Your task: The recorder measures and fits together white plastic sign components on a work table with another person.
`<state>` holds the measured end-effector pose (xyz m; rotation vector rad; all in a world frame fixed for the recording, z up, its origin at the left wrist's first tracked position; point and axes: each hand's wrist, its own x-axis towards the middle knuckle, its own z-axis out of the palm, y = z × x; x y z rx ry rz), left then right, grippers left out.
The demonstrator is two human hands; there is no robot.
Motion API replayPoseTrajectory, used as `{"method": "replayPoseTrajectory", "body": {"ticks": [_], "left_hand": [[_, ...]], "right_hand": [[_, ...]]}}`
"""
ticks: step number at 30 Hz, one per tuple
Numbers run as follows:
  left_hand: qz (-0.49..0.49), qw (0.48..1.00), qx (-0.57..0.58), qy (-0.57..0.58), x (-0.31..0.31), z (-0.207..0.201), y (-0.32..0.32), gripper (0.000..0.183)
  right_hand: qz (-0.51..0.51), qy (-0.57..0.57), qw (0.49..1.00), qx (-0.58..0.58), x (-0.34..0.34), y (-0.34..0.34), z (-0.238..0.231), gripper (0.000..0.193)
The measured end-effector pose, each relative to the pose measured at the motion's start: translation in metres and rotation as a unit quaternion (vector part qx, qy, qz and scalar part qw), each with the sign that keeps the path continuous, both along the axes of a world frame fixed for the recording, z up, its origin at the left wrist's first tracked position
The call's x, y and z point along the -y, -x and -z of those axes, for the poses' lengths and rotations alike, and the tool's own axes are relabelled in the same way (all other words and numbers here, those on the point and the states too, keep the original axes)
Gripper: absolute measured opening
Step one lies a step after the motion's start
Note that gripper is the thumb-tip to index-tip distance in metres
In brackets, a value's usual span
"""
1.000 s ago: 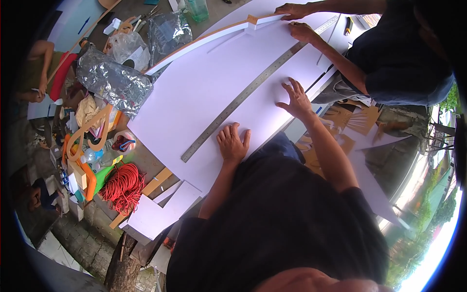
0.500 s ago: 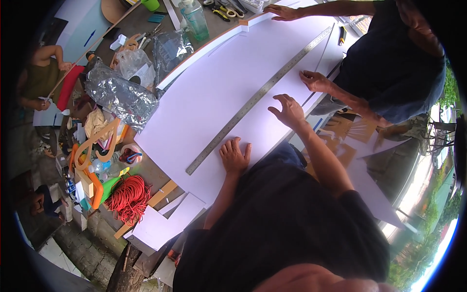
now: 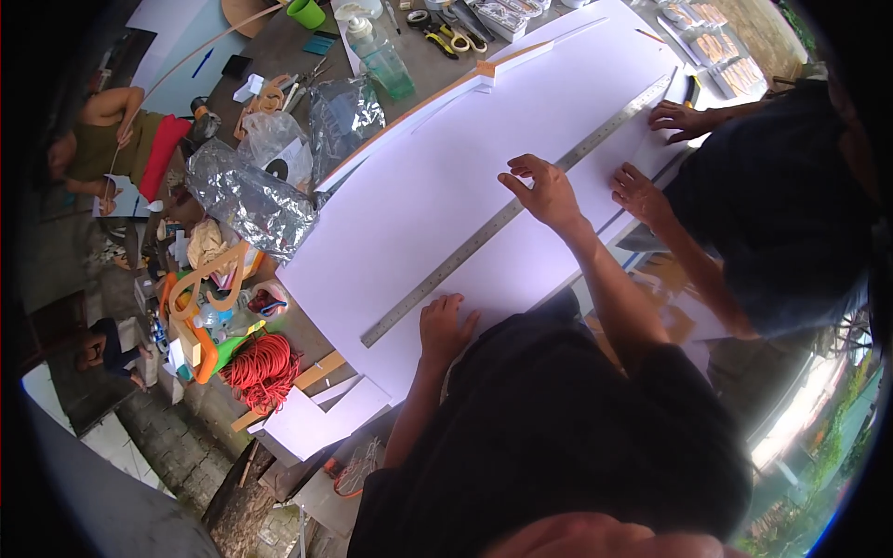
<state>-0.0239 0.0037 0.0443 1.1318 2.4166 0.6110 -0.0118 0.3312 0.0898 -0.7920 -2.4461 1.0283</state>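
Observation:
A long metal ruler (image 3: 484, 230) lies slantwise across a large white sheet (image 3: 409, 195) on the table. My left hand (image 3: 445, 327) rests on the sheet just right of the ruler's near end, fingers apart, holding nothing. Above the ruler's middle hovers my right hand (image 3: 547, 195), fingers loosely bent and apart, with nothing in it. At the right, a co-worker's one hand (image 3: 681, 121) is on the sheet near the ruler's far end. Their other hand (image 3: 642, 193) is at the sheet's right edge. A thin white strip with a brown edge (image 3: 400, 128) stands along the sheet's far left side.
Crumpled clear plastic (image 3: 246, 200), a coil of red cord (image 3: 260, 370) and a brown curved template (image 3: 209, 279) crowd the left. A green-tinted bottle (image 3: 381, 60) and scissors (image 3: 459, 40) lie beyond. Another person (image 3: 121, 139) handles a long thin strip at far left.
My right hand has moved left and away from me, over the ruler. The co-worker's far hand has left the brown-edged strip and come down near the ruler's far end.

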Motion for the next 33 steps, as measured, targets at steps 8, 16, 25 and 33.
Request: {"method": "replayPoseTrajectory", "body": {"ticks": [8,16,25,33], "left_hand": [[0.051,0.974,-0.176,-0.137,-0.196,-0.057,0.138,0.041],[0.056,0.966,-0.249,-0.034,-0.326,-0.012,0.255,0.055],[0.085,0.974,-0.166,0.126,-0.346,-0.003,0.269,0.035],[0.14,0.968,-0.139,0.154,-0.36,-0.015,0.273,0.022]], "right_hand": [[-0.055,0.085,0.995,-0.006,-0.009,-0.007,-0.007,0.03],[-0.069,0.135,0.987,0.047,-0.018,-0.047,0.0,0.031],[-0.037,0.144,0.986,0.069,-0.049,-0.058,0.021,0.029],[-0.073,0.197,0.975,0.076,-0.051,-0.037,0.01,0.027]]}}
